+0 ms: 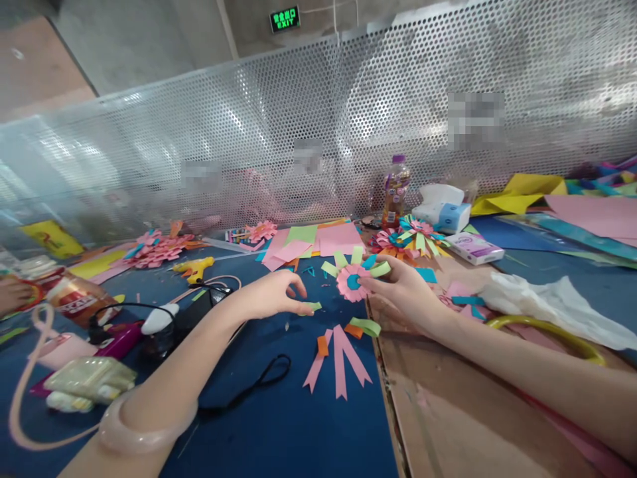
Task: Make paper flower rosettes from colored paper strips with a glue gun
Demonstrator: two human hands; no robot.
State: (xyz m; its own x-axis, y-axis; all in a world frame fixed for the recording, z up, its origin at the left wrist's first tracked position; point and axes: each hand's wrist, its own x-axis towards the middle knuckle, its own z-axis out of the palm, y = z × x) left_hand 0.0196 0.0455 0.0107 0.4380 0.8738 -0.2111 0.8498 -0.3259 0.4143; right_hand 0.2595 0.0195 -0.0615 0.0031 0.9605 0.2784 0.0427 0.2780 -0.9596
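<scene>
Just above the blue tabletop (279, 431), the right hand (403, 292) holds a pink paper flower (352, 280) with green loop petals, its fingers pinched on the flower's right edge and hiding that side. Left of the flower, the left hand (271, 295) pinches a small green paper loop (313, 306). Below the flower lie pink ribbon strips (341, 358); both forearms run out of frame.

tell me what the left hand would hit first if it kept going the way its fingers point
Most likely the paper flower held by the right hand. The left hand, pinching a green loop, points right toward it; depth is hard to judge.
</scene>
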